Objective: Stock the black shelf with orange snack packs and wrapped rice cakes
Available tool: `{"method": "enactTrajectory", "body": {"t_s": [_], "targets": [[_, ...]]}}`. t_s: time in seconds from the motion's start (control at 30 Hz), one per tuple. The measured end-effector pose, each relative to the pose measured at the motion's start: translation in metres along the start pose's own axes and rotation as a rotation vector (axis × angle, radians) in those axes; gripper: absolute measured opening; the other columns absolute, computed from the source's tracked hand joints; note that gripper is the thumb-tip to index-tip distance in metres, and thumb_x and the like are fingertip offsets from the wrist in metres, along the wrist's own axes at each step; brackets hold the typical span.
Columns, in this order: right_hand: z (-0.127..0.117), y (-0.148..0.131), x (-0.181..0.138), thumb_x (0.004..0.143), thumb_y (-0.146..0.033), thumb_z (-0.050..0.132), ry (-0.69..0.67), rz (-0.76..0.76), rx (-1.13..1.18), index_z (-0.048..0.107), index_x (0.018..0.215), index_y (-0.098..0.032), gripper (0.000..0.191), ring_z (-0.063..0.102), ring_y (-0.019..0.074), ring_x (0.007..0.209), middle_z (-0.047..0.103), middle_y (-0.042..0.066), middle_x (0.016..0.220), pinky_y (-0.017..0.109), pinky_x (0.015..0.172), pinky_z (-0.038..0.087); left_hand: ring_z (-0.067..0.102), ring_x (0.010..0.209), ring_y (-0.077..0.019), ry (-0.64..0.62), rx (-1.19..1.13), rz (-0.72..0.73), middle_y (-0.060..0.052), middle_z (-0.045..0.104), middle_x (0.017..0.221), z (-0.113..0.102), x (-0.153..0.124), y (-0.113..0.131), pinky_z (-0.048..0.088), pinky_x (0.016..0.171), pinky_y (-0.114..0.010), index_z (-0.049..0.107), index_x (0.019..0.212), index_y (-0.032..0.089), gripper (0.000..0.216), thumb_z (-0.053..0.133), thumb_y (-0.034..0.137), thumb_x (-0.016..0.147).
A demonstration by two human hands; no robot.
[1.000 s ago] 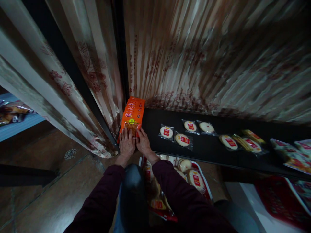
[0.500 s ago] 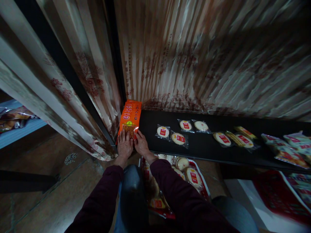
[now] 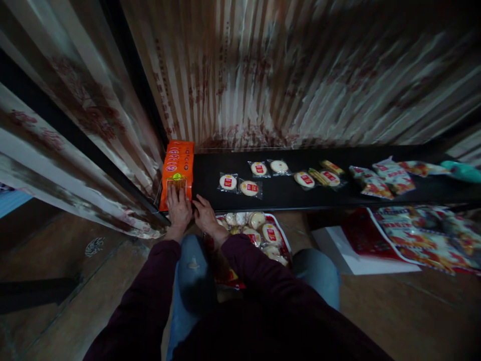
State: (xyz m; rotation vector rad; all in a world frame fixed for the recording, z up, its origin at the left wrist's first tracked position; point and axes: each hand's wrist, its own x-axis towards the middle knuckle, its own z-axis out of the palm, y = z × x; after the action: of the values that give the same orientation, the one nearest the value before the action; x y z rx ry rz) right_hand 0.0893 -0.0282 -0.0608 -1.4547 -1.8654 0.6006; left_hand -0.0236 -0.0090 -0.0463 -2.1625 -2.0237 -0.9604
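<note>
A row of orange snack packets (image 3: 176, 169) stands at the left end of a low black shelf (image 3: 293, 193). My left hand (image 3: 178, 210) lies flat against the front packet, fingers stretched out. Beside it, my right hand (image 3: 205, 214) rests at the shelf's front edge with its fingers spread, touching the packet's lower right corner. Neither hand grips anything. Both sleeves are dark maroon.
Small round wrapped cakes (image 3: 248, 187) and further snack bags (image 3: 383, 179) lie along the shelf. A red bag of the same cakes (image 3: 259, 233) sits on the floor between my knees. Striped curtain (image 3: 285, 75) hangs behind; red-and-white sacks (image 3: 413, 235) lie at right.
The camera has pulled back and swung right, showing more of the shelf and floor. Both hands stay pressed at the front orange packet; the right hand has slid slightly off it.
</note>
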Motion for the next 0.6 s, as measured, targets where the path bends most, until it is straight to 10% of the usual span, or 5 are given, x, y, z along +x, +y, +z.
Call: {"method": "enactTrajectory", "body": {"t_s": [0.6], "targets": [[-0.057,0.053,-0.114,0.076,-0.003,0.047,-0.016,0.038,-0.089,0.064,0.117,-0.011,0.045,0.044,0.0217,0.131,0.054,0.016,0.135,0.041,0.111,0.036,0.051,0.122,-0.0208,-0.404,-0.189,0.279,-0.012,0.059,0.128,0.011,-0.117,0.079,0.042,0.106,-0.04,0.057,0.122,0.015,0.042,0.034,0.013,0.087]]}}
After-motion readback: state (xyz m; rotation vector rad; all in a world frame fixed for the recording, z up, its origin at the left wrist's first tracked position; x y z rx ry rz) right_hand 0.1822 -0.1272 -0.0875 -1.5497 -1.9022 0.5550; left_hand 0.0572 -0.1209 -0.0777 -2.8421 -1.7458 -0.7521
